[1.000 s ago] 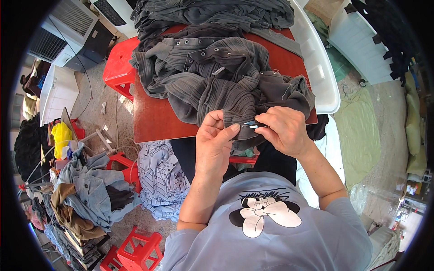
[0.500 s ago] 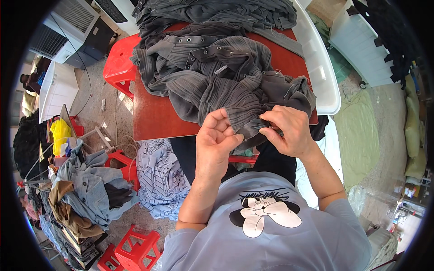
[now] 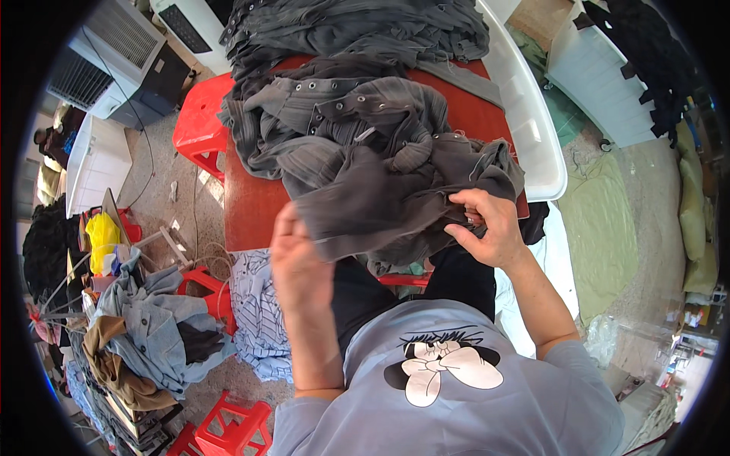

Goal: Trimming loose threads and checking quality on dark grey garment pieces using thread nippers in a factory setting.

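A dark grey ribbed garment [image 3: 372,201] lies bunched over the near part of the red-brown table [image 3: 255,216]. One smooth panel of it is spread out flat toward my left hand [image 3: 300,254]. That hand is smeared by motion, its fingers closed at the panel's left edge. My right hand [image 3: 490,232] is at the garment's right side, thumb and forefinger apart, the other fingers curled. Something small and shiny shows among these curled fingers, too small to make out. Metal eyelets line a band of the grey cloth farther up.
More dark grey garments [image 3: 357,34] are heaped at the table's far end. Beside it on the right stands a white plastic tub [image 3: 525,114]. Red stools [image 3: 201,121] stand to the left, near a striped cloth [image 3: 258,319] and a clothes pile [image 3: 152,319].
My left hand has moved left and a little down, drawing a smooth panel out over the ribbed cuff. My right hand has shifted slightly right, its thumb and forefinger now off the cuff.
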